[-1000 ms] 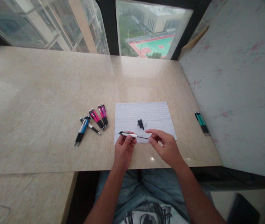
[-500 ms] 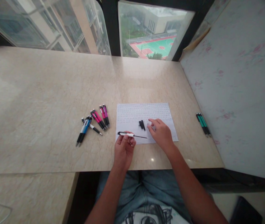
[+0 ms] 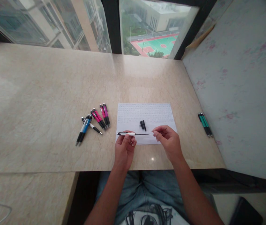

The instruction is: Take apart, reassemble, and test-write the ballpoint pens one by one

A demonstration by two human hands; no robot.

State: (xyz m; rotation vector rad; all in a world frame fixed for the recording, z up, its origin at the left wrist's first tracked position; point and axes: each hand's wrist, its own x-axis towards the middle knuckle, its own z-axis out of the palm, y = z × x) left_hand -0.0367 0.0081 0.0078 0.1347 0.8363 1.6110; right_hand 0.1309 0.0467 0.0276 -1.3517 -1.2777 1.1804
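My left hand (image 3: 125,153) is closed around the white barrel of a pen (image 3: 130,133) with a black clip end pointing left. From the barrel's right end a thin dark refill (image 3: 142,134) sticks out, level above the paper. My right hand (image 3: 170,142) is at the refill's tip, thumb and forefinger pinched together; whatever lies between them is too small to name. Just beyond the refill, black pen pieces (image 3: 143,125) lie on a sheet of lined paper (image 3: 144,110) with faint writing.
Left of the paper lie blue pens (image 3: 85,128) across a white pen (image 3: 95,128), with pink pens (image 3: 98,118) and purple pens (image 3: 105,114) beside them. Green pens (image 3: 205,125) lie far right by the patterned wall (image 3: 240,81). A window (image 3: 156,31) borders the marble-look counter's back.
My right hand has moved from beside the black pieces down and right to the refill's tip, its fingers closing into a pinch. My left hand still holds the pen barrel.
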